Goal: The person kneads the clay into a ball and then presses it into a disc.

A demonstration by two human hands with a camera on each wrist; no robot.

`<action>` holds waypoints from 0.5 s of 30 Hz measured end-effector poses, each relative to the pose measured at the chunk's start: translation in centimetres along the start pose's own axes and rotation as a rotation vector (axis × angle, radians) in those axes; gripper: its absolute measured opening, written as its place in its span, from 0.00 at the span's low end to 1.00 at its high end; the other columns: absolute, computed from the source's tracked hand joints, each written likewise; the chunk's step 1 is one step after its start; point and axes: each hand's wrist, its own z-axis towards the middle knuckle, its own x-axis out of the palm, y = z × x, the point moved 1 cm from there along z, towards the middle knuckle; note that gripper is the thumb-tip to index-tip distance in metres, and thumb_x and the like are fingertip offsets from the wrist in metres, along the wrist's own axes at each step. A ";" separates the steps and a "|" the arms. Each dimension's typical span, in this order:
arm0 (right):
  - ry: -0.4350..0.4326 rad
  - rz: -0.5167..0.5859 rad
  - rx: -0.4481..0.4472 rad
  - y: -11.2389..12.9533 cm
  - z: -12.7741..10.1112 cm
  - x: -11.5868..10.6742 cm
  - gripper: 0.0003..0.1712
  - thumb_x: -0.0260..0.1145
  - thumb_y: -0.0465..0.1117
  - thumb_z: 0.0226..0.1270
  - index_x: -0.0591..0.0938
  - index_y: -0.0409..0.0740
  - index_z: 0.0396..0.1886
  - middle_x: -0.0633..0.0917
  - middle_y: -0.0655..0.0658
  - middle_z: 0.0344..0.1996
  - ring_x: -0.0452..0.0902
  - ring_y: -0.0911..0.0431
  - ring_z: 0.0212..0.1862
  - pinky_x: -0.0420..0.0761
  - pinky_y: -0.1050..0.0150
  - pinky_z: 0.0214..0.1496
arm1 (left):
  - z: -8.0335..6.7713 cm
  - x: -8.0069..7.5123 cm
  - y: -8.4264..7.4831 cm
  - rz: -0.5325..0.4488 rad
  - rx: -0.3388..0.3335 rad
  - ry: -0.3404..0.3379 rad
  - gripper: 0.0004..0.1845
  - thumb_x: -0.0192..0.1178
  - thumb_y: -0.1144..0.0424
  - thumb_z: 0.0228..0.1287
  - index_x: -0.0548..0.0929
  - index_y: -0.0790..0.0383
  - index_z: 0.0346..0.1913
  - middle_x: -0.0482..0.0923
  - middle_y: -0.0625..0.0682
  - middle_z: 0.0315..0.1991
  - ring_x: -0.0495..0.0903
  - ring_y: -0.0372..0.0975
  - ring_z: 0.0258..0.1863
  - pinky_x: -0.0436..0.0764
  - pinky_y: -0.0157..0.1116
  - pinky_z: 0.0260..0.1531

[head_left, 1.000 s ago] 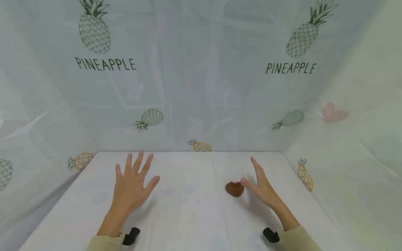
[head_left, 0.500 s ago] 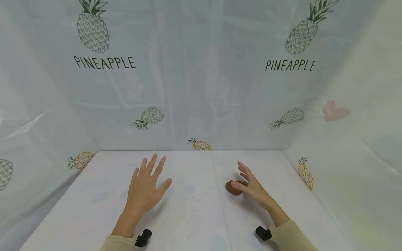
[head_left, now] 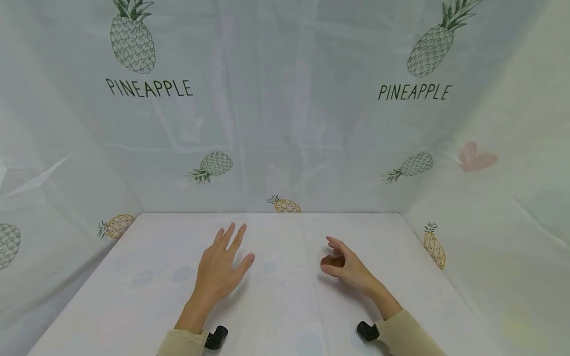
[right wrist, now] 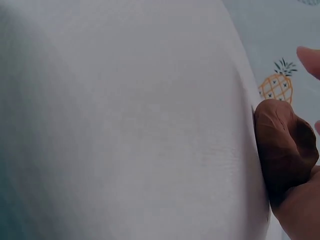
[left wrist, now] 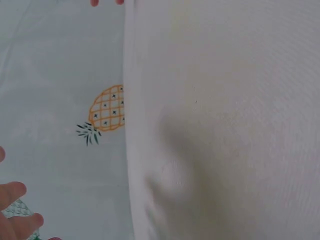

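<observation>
A brown, wrinkled lump with a hollow in its side, like modelling clay, sits on the white-covered table. My right hand is beside it, thumb in front and bent fingers behind and above. In the right wrist view the thumb is right at the lower side of the lump, while a fingertip stands apart from it. My left hand hovers over the table left of centre, fingers spread and holding nothing. Only some of its fingertips enter the left wrist view.
A pale curtain printed with pineapples hangs behind the table's back edge and down both sides. Black wrist cameras sit at both sleeve cuffs. Faint blue spots mark the table cover.
My left hand has moved right, toward the middle. My right hand has come left around the brown lump, its fingers bending and the thumb passing in front of it.
</observation>
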 end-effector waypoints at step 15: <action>-0.014 -0.107 -0.020 -0.8 0.3 0.3 0.34 0.79 0.37 0.66 0.80 0.48 0.71 0.83 0.45 0.63 0.78 0.49 0.64 0.76 0.50 0.68 | 0.3 2.0 -2.3 -0.123 -0.033 0.039 0.42 0.58 0.37 0.77 0.57 0.43 0.86 0.59 0.56 0.84 0.60 0.60 0.81 0.71 0.70 0.65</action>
